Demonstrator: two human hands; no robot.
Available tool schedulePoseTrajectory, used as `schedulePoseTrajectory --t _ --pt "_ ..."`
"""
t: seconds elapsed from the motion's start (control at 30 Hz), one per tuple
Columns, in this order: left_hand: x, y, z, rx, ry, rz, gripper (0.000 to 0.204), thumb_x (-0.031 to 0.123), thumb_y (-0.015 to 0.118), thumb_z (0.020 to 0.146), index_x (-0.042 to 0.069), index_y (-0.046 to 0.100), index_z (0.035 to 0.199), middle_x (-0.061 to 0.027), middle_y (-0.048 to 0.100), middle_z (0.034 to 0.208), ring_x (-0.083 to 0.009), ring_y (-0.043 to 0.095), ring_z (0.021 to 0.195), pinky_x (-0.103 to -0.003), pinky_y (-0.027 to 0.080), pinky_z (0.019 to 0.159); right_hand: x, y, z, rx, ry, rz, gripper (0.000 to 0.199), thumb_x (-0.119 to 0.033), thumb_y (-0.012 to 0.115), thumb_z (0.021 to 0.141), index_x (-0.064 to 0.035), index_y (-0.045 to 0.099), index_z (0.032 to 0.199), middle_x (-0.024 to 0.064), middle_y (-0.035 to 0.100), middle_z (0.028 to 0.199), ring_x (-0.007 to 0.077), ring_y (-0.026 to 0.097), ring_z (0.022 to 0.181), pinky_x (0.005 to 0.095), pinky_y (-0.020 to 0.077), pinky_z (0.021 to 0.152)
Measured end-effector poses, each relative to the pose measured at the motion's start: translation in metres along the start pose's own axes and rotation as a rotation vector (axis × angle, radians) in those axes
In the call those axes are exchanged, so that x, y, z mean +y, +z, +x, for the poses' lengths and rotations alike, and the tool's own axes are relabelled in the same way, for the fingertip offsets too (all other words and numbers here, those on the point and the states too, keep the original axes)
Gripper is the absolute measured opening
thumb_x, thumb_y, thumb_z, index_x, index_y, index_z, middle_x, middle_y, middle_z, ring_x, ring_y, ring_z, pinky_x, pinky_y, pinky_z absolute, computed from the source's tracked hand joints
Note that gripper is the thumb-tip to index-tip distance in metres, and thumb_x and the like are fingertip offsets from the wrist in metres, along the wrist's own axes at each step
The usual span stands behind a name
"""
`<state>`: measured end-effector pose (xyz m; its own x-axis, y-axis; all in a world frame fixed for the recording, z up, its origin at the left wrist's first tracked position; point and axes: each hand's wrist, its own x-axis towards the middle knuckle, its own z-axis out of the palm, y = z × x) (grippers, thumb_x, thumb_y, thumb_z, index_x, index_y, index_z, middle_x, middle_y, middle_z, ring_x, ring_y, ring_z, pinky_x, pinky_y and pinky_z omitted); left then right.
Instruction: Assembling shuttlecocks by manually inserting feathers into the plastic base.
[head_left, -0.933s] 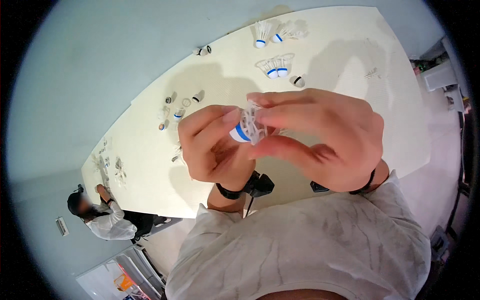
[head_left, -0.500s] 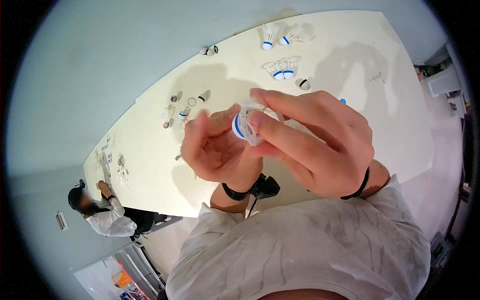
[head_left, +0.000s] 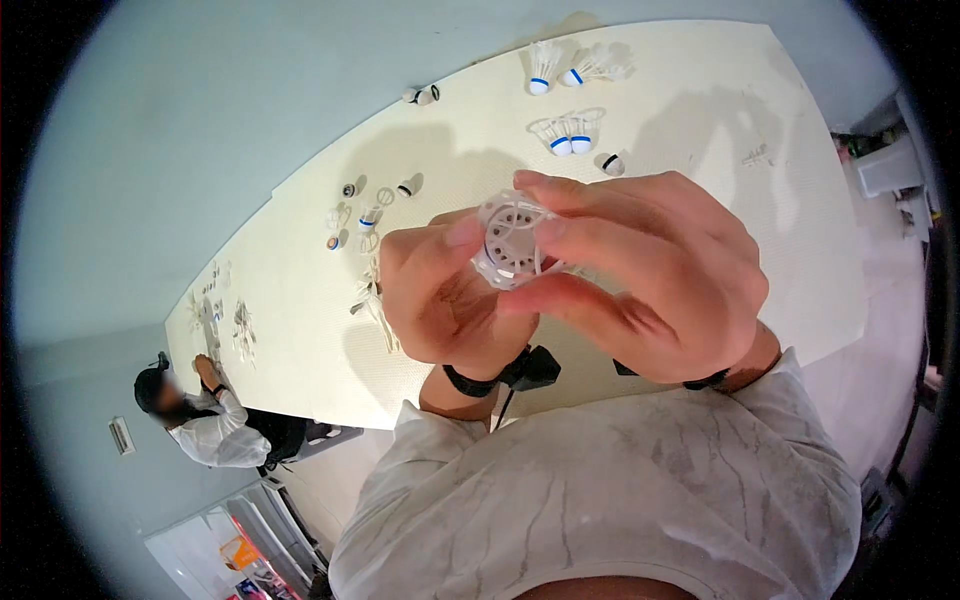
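Observation:
Both hands hold a shuttlecock (head_left: 508, 240) above the table, its open side turned up so a ring of small holes shows inside a white lattice frame. My left hand (head_left: 435, 295) is closed around its left and under side, the thumb on the rim. My right hand (head_left: 660, 270) grips the right side of the frame between thumb and fingers. Under and beside my left hand lies a bunch of white feather-like pieces (head_left: 370, 298). Beyond it lie a blue-banded shuttlecock (head_left: 367, 220) and a white cap with a black band (head_left: 405, 188).
The pale table (head_left: 800, 260) carries a pair of blue-banded shuttlecocks (head_left: 570, 143), another upright shuttlecock (head_left: 540, 80) and a black-banded cap (head_left: 611, 164). Small white pieces (head_left: 757, 154) lie at the right. Another person (head_left: 215, 425) sits at the table's left end with similar parts.
The shuttlecock has been tilted so its blue band is largely hidden and its holed inside faces up. My left fingers have closed in around it.

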<state>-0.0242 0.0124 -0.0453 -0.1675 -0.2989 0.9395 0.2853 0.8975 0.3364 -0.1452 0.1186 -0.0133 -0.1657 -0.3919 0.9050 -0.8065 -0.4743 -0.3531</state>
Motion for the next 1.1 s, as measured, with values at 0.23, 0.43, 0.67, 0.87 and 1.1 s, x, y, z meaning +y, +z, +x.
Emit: schedulePoseTrajectory --t 0.23,0.43,0.67,0.87,1.1 --pt "0.008 -0.001 0.001 0.001 -0.067 0.042 0.06 0.025 0.086 0.076 -0.005 0.054 0.117 -0.0138 0.062 0.093 -0.0167 0.057 0.078 -0.024 0.046 0.065 0.003 0.008 -0.008 0.011 -0.133 -0.112 0.049 -0.018 0.087 0.069 -0.0019 0.064 0.11 0.0241 0.071 0.102 0.0238 0.067 0.068 0.0268 0.0506 0.057" --pt "0.006 -0.007 -0.001 0.041 -0.146 -0.166 0.061 0.014 0.09 0.069 -0.006 0.055 0.114 -0.0144 0.061 0.092 -0.0165 0.057 0.077 -0.025 0.048 0.068 0.008 0.017 -0.006 0.018 -0.181 -0.054 0.047 -0.014 0.082 0.074 -0.0021 0.062 0.115 0.0285 0.065 0.115 0.0289 0.069 0.075 0.0297 0.0549 0.061" --pt "0.01 -0.008 0.002 0.034 -0.173 -0.155 0.056 0.002 0.085 0.068 -0.007 0.055 0.115 -0.0147 0.061 0.093 -0.0137 0.056 0.074 -0.022 0.046 0.066 0.008 0.022 -0.006 0.042 -0.243 -0.073 0.039 0.002 0.07 0.074 -0.0057 0.064 0.112 0.0259 0.064 0.114 0.0325 0.07 0.081 0.0344 0.0595 0.064" --pt "0.024 0.005 0.008 0.234 -0.318 -0.2 0.05 -0.001 0.081 0.07 -0.005 0.057 0.113 -0.0153 0.064 0.094 -0.0154 0.063 0.076 -0.024 0.047 0.064 0.009 0.027 -0.007 0.0 -0.275 -0.043 0.035 0.002 0.071 0.072 -0.0074 0.068 0.106 0.0247 0.062 0.117 0.034 0.067 0.088 0.0349 0.0588 0.065" --pt "0.009 -0.02 0.013 -0.154 -0.118 0.173 0.045 0.019 0.084 0.078 0.006 0.045 0.098 -0.0059 0.055 0.082 -0.0134 0.055 0.076 -0.026 0.046 0.063 0.006 0.03 -0.01 0.006 -0.23 -0.091 0.033 0.0 0.074 0.072 -0.007 0.071 0.104 0.025 0.061 0.121 0.0314 0.064 0.09 0.0341 0.0572 0.066"
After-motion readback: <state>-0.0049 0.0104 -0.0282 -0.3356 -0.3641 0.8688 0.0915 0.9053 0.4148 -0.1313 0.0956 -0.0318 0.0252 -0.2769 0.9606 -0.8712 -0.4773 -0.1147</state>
